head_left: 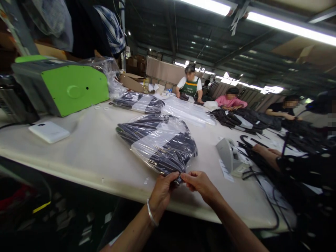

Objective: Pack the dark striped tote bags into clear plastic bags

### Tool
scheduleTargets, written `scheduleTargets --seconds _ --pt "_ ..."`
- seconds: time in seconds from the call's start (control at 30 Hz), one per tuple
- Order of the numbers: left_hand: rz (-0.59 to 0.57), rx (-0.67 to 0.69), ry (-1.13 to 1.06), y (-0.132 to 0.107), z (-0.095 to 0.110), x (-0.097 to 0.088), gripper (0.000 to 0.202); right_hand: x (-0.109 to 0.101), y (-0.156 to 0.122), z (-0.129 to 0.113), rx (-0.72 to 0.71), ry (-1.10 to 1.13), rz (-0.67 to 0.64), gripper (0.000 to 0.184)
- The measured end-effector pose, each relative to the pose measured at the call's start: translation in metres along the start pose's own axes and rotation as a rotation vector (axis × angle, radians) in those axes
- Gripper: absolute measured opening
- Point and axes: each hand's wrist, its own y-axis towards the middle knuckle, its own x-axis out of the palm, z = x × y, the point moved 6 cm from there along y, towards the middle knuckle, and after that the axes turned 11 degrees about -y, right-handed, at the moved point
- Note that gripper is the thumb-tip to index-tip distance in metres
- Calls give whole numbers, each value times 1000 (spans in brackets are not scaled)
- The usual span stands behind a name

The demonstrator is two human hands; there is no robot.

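Thumb and fingertips of a worker's left hand and right hand pinch the gathered near end of a plastic-wrapped dark bundle, the two thumbs close together; some of the left fingers are hidden from view. A silver-colored bangle circles the left wrist. The bundle, a pale band showing through its clear film, lies on a cream worktable, its narrow end at the near edge. Just beyond the bundle sits a second wrapped bundle; clear plastic sheets spread beyond it to the right. To the bundle's left lies a flat white device, and farther back on that side stands a bright green machine. To its right is a pale gray device, and past that a co-worker's hand, below a polka-dot sleeve. Well beyond the bundle, a person in a green apron and another in pink look down near a dark pile.
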Motion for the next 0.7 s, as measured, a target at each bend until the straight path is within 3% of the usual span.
scheduleTargets --seconds 0.27,0.47,0.6,0.7 --pt "24 28 18 -5 2 0 27 -2 -5 -2 68 120 -23 50" --pt "25 64 29 -7 1 2 28 10 -1 10 97 249 -234 53" --pt "52 55 32 -8 2 0 29 7 -4 1 -63 274 -199 44" --pt "69 21 -22 -9 2 -2 30 5 -9 -10 -167 242 -248 36"
